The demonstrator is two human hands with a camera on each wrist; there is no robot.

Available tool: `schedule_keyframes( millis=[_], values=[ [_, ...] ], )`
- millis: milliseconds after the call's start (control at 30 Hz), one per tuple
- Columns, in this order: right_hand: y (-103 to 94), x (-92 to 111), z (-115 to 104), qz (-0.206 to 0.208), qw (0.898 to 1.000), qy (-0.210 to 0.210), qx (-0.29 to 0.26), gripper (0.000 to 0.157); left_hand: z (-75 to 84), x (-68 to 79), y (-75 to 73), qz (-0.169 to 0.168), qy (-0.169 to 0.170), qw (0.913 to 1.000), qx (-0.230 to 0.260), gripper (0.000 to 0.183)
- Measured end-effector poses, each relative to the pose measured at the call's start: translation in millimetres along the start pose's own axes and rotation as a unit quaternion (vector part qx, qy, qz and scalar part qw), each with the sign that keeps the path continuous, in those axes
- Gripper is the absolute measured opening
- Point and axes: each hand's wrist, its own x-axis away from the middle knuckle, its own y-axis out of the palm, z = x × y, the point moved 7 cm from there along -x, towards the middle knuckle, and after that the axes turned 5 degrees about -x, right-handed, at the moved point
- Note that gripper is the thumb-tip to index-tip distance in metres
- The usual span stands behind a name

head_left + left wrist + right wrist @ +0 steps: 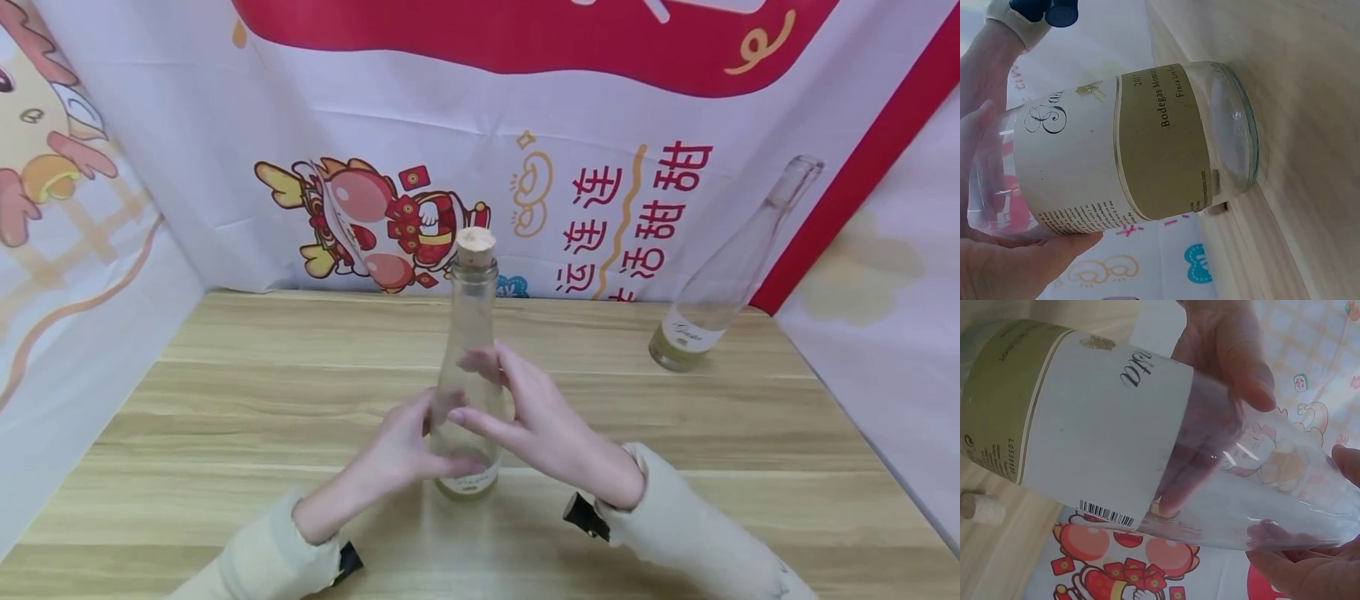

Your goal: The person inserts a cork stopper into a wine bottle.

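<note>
A clear glass bottle (468,333) with a white and olive label (1104,150) stands nearly upright before me, its base close to the wooden tabletop. A pale cork (476,247) sits in its mouth, part of it above the rim. My left hand (401,450) grips the lower body from the left. Higher up, my right hand (536,417) holds the bottle from the right, with the thumb across the near side. Through the glass, fingers of both hands show faintly. Another cork (982,508) lies on the table past the bottle, hidden in the head view.
A second clear bottle (712,292), with no cork in its mouth, stands at the table's back right corner. Printed white cloth (262,108) hangs behind the table (225,400) and along both sides. Dark wrist devices (585,515) stick out from my sleeves.
</note>
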Motion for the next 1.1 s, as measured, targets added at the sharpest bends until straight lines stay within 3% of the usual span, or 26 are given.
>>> schedule_keyframes(
  millis=[167,367,633,833,1100],
  values=[
    [-8.6,9,-3,0.006,1.000,0.003,-0.006,0.048,12.7,-0.7,10.8,0.002,0.023,0.9997,-0.010,0.069],
    [-22.0,19,-6,0.019,0.999,-0.026,-0.016,0.049,28.5,-8.2,24.6,-0.008,0.046,0.9989,0.002,0.067],
    [-42.4,26,-6,0.041,0.998,-0.035,-0.012,0.051,43.5,-23.1,37.3,-0.029,0.041,0.9987,-0.004,0.069],
    [-53.4,19,-9,0.053,0.998,-0.044,-0.006,0.054,54.9,-35.1,33.3,-0.012,0.061,0.9978,-0.026,0.063],
    [-59.8,2,-13,0.064,0.997,-0.029,0.011,0.060,56.6,-46.0,15.4,0.023,0.045,0.9983,-0.028,0.068]
  ],
)
